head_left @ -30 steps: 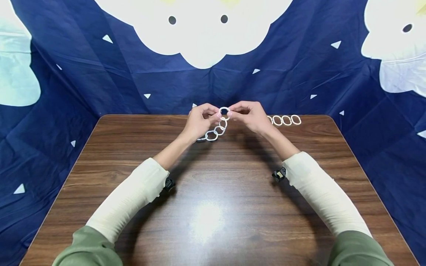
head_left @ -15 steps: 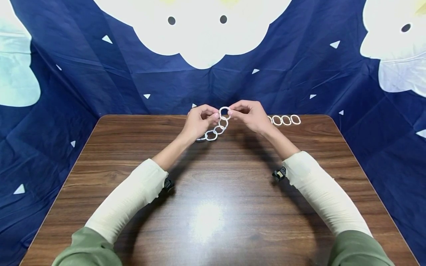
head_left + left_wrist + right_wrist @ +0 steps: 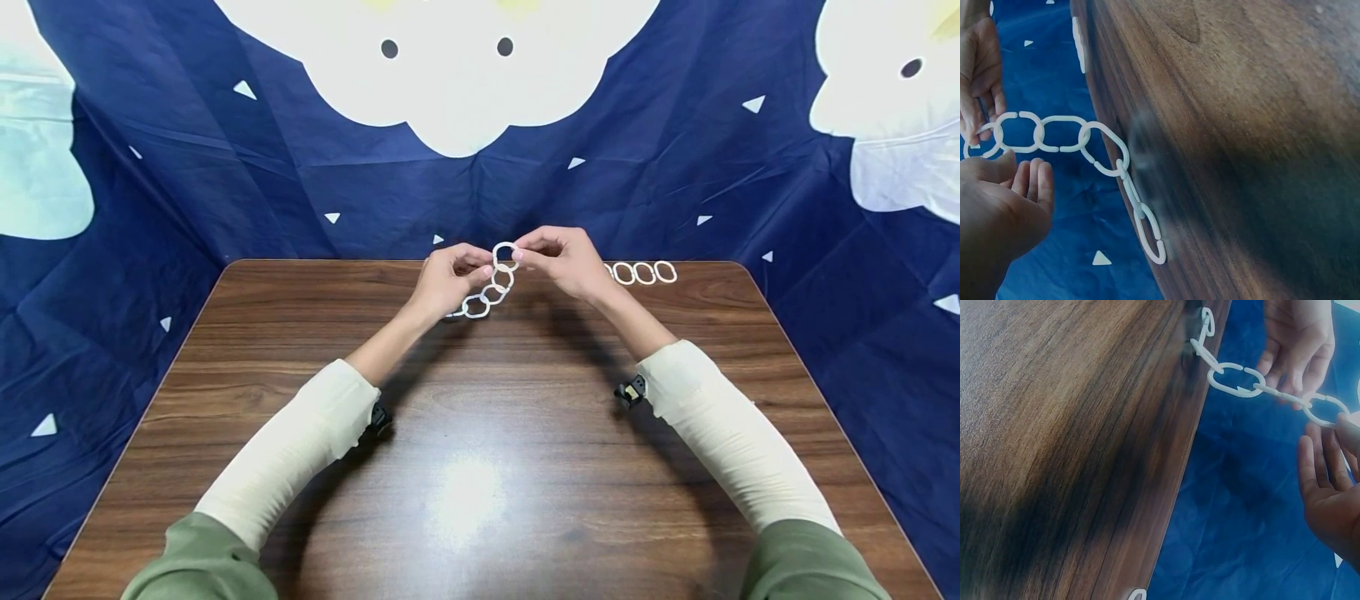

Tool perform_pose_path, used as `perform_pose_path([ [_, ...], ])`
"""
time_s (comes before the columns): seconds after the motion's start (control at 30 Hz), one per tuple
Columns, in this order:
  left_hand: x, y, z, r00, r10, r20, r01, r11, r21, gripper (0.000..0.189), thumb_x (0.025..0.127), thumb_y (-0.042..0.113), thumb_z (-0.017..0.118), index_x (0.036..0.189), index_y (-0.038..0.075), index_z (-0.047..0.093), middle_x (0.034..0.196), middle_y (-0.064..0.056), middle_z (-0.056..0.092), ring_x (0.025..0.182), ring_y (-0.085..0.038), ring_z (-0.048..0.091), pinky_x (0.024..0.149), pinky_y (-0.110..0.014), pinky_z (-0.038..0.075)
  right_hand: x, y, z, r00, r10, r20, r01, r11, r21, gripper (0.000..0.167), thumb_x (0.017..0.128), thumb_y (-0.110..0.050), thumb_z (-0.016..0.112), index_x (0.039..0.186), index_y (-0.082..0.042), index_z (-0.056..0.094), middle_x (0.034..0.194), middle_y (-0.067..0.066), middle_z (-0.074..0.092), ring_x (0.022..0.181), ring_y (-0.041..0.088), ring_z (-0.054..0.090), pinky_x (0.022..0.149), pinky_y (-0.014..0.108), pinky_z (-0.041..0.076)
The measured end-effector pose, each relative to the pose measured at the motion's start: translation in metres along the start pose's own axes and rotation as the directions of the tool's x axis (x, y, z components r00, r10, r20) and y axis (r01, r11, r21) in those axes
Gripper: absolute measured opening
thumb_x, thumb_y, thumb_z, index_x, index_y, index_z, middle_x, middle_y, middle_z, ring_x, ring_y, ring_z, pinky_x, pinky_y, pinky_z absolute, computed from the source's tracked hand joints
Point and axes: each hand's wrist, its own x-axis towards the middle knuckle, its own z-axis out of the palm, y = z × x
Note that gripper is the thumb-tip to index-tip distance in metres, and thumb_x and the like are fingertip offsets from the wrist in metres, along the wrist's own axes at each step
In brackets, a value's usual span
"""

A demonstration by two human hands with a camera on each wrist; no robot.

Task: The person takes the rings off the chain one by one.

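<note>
A chain of white open-gap plastic links (image 3: 1063,118) hangs from my right hand (image 3: 564,262) near the table's far edge. Thumb and fingers of that hand pinch the top link (image 3: 496,250). My left hand (image 3: 442,282) is just left of the joint between the top two links, its thumb and fingertips right at the chain. In the left wrist view the fingers of the left hand lie loosely bent below the chain. The lower links slope left and trail down to the tabletop, partly hidden by the left hand in the head view.
Several loose white links (image 3: 655,271) lie in a row along the far edge of the brown wooden table (image 3: 480,417), to the right. My right hand hides the left end of that row. A blue curtain (image 3: 525,192) stands behind and at both sides.
My left hand has eased slightly down and left, off the top link to beside the joint below it. The right hand keeps holding the top link almost in place.
</note>
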Motion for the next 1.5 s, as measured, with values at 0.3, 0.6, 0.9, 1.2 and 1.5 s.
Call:
perform_pose_path([
  [0.3,0.001,-0.002,0.005,0.998,-0.016,0.055,0.014,1.0,0.028,0.022,0.102,0.012,0.085,0.122,0.002,0.081,0.116,-0.017,0.086,0.103,-0.029,0.081,0.091,-0.03,0.061,0.0,-0.001,0.002,1.0,0.006,0.006,-0.006,1.0,0.002,0.026,0.102,-0.008,0.084,0.121,0.009,0.08,0.098,0.003,0.085,0.084,0.007,0.074,0.077,0.022,0.062],
  [0.6,0.001,-0.001,0.004,0.999,-0.004,0.05,0.002,0.999,0.045,0.013,0.103,0.011,0.083,0.113,0.002,0.082,0.11,-0.017,0.086,0.086,-0.01,0.072,0.08,-0.02,0.055,-0.001,-0.001,0.002,1.0,-0.013,-0.001,0.013,1.0,-0.003,0.02,0.102,-0.006,0.083,0.119,0.006,0.082,0.098,0.009,0.085,0.084,0.003,0.074,0.079,0.021,0.062],
  [0.9,0.001,0.003,0.0,0.999,0.019,0.031,-0.02,0.999,0.035,0.012,0.105,0.01,0.081,0.113,0.002,0.083,0.108,-0.017,0.086,0.079,-0.002,0.068,0.074,-0.016,0.053,-0.004,0.002,0.0,0.999,-0.035,-0.026,0.033,0.998,-0.05,0.019,0.1,-0.007,0.085,0.116,0.004,0.083,0.11,0.021,0.085,0.086,-0.003,0.073,0.082,0.015,0.059],
  [1.2,0.001,0.004,-0.002,1.0,0.01,0.005,-0.011,1.0,0.029,0.012,0.105,0.012,0.082,0.112,0.003,0.083,0.104,-0.015,0.085,0.077,-0.003,0.066,0.072,-0.017,0.051,-0.011,0.007,-0.001,0.995,-0.089,-0.04,0.083,0.988,-0.128,0.015,0.099,-0.008,0.088,0.112,-0.001,0.086,0.109,0.02,0.086,0.086,-0.003,0.071,0.079,0.014,0.055],
  [1.5,0.001,0.004,-0.005,1.0,0.018,-0.005,-0.018,0.999,0.037,0.014,0.104,0.013,0.082,0.113,0.002,0.083,0.105,-0.016,0.085,0.077,-0.001,0.065,0.072,-0.017,0.05,-0.019,0.015,-0.003,0.989,-0.147,-0.032,0.137,0.967,-0.215,0.012,0.097,-0.012,0.09,0.108,-0.007,0.088,0.102,0.013,0.087,0.082,-0.001,0.068,0.075,0.014,0.052],
])
